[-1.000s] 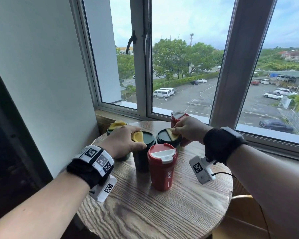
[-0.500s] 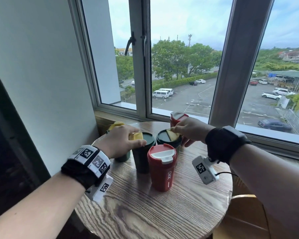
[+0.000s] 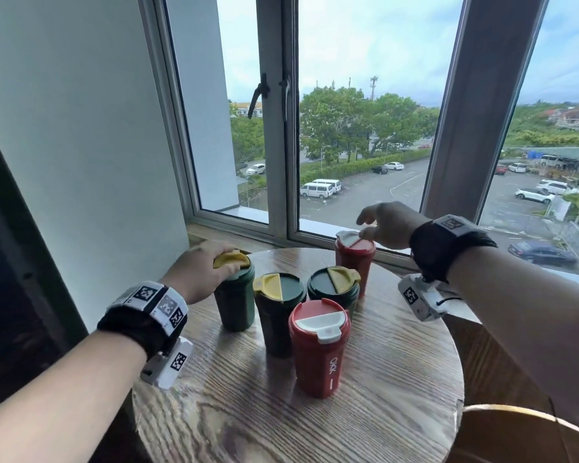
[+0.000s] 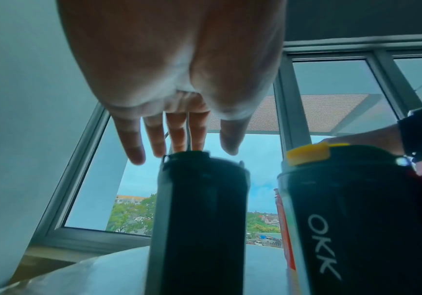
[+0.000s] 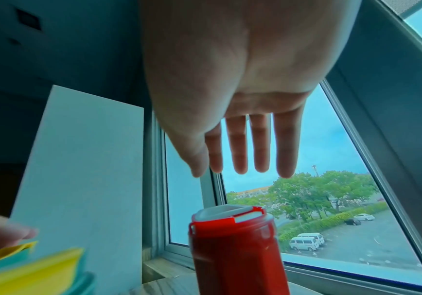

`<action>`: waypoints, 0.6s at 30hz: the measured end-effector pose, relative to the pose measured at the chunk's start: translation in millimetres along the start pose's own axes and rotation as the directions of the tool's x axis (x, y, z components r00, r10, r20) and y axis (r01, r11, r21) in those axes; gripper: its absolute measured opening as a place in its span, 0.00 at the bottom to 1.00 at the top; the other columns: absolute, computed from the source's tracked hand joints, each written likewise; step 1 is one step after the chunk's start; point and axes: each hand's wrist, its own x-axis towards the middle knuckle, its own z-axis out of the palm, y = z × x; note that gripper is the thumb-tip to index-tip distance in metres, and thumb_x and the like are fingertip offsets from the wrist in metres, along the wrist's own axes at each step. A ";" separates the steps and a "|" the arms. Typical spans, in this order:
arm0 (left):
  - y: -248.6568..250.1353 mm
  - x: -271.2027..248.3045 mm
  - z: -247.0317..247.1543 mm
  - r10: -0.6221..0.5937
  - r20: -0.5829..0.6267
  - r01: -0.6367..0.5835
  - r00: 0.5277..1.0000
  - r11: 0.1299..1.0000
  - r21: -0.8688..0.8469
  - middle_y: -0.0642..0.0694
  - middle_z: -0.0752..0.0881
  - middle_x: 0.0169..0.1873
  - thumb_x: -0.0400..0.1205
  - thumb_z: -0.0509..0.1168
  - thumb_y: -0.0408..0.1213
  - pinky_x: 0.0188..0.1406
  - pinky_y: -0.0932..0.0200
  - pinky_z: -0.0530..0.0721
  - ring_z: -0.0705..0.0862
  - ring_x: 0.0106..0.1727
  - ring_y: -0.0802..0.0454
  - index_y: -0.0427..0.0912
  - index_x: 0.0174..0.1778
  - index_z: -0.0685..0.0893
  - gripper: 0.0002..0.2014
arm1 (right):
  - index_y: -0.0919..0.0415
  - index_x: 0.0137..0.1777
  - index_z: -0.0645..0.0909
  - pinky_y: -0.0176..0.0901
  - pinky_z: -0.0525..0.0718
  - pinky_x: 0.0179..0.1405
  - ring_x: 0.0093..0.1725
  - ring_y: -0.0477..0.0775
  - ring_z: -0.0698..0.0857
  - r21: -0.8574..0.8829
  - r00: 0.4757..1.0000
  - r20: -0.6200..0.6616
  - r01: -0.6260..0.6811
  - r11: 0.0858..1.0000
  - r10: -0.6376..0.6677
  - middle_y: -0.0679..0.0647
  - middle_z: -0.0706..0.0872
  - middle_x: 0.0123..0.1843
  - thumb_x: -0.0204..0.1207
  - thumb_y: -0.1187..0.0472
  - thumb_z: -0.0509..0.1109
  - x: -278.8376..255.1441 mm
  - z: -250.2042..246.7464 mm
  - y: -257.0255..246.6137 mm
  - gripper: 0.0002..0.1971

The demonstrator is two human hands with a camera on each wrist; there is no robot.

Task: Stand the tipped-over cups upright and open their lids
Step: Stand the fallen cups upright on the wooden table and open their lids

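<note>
Five cups stand upright on the round wooden table [image 3: 281, 426]. My left hand [image 3: 224, 262] lies with straight fingers on the yellow lid flap of the far-left green cup [image 3: 234, 305]; the left wrist view shows the hand [image 4: 182, 151] reaching over that cup [image 4: 199, 219]. My right hand [image 3: 365, 225] hovers with spread fingers over the back red cup [image 3: 353, 262], thumb at its white flap; this hand [image 5: 240, 171] is just above the cup [image 5: 235, 249]. The middle green cup [image 3: 276, 325] and right green cup [image 3: 331, 289] show raised yellow flaps. The front red cup [image 3: 316, 355] has its white flap down.
The table stands against a window sill [image 3: 248, 238], with a white wall [image 3: 81, 145] close on the left. A wooden chair back [image 3: 515, 436] curves at the lower right. Bare tabletop lies in front of the cups.
Both hands left the two middle green cups, whose yellow flaps now stand up. The left hand moved to the far-left green cup, the right hand back to the rear red cup.
</note>
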 end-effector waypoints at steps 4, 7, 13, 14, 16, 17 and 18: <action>-11.8 4.1 9.0 -0.009 0.029 0.010 1.000 0.999 -0.049 0.51 0.82 0.74 0.81 0.71 0.51 0.72 0.50 0.78 0.81 0.71 0.48 0.54 0.76 0.80 0.26 | 0.46 0.80 0.75 0.50 0.74 0.71 0.76 0.57 0.77 -0.052 0.980 0.200 0.006 0.999 0.005 0.50 0.78 0.80 0.82 0.48 0.73 17.8 3.4 -1.1 0.27; -15.9 7.3 8.8 -0.013 0.024 0.014 1.000 0.998 -0.067 0.52 0.84 0.70 0.79 0.73 0.53 0.68 0.49 0.81 0.83 0.66 0.48 0.57 0.74 0.81 0.26 | 0.41 0.81 0.72 0.53 0.75 0.68 0.71 0.56 0.77 -0.041 0.953 0.302 -0.005 0.999 0.017 0.50 0.77 0.81 0.78 0.46 0.75 27.9 8.9 -4.4 0.31; -17.3 10.2 7.9 -0.020 0.034 0.023 0.999 0.996 -0.089 0.53 0.85 0.68 0.78 0.75 0.53 0.68 0.49 0.82 0.83 0.65 0.49 0.59 0.72 0.82 0.26 | 0.39 0.81 0.73 0.56 0.87 0.61 0.67 0.58 0.79 0.034 0.938 0.344 -0.051 0.998 0.036 0.52 0.76 0.79 0.73 0.47 0.80 42.7 15.4 -11.5 0.35; -17.9 10.2 8.0 -0.020 0.034 0.023 0.999 0.995 -0.096 0.53 0.85 0.68 0.78 0.75 0.54 0.68 0.49 0.81 0.83 0.65 0.49 0.59 0.72 0.82 0.26 | 0.40 0.78 0.76 0.54 0.87 0.57 0.63 0.57 0.79 0.036 0.941 0.335 -0.059 0.998 0.044 0.52 0.77 0.77 0.73 0.47 0.80 44.8 16.1 -12.8 0.33; -19.7 9.9 8.3 -0.020 0.035 0.024 0.999 0.994 -0.105 0.54 0.85 0.67 0.77 0.75 0.54 0.69 0.48 0.81 0.83 0.66 0.49 0.60 0.72 0.82 0.26 | 0.43 0.73 0.81 0.51 0.88 0.50 0.56 0.55 0.79 0.056 0.944 0.327 -0.076 0.996 0.053 0.53 0.79 0.72 0.72 0.47 0.80 48.0 16.1 -18.0 0.28; -20.9 10.1 8.3 -0.022 0.035 0.025 0.999 0.994 -0.110 0.54 0.85 0.67 0.77 0.75 0.55 0.69 0.47 0.81 0.83 0.66 0.49 0.60 0.72 0.81 0.26 | 0.45 0.70 0.82 0.52 0.90 0.50 0.53 0.54 0.80 0.078 0.945 0.324 -0.080 0.994 0.051 0.54 0.80 0.68 0.72 0.48 0.80 50.3 15.2 -21.9 0.25; -22.9 9.5 8.2 -0.026 0.039 0.030 0.999 0.993 -0.114 0.54 0.85 0.68 0.77 0.75 0.55 0.69 0.46 0.82 0.83 0.66 0.48 0.61 0.73 0.81 0.26 | 0.46 0.68 0.83 0.54 0.91 0.51 0.49 0.53 0.81 0.101 0.945 0.323 -0.081 0.992 0.045 0.53 0.80 0.63 0.72 0.48 0.80 53.0 14.4 -27.6 0.24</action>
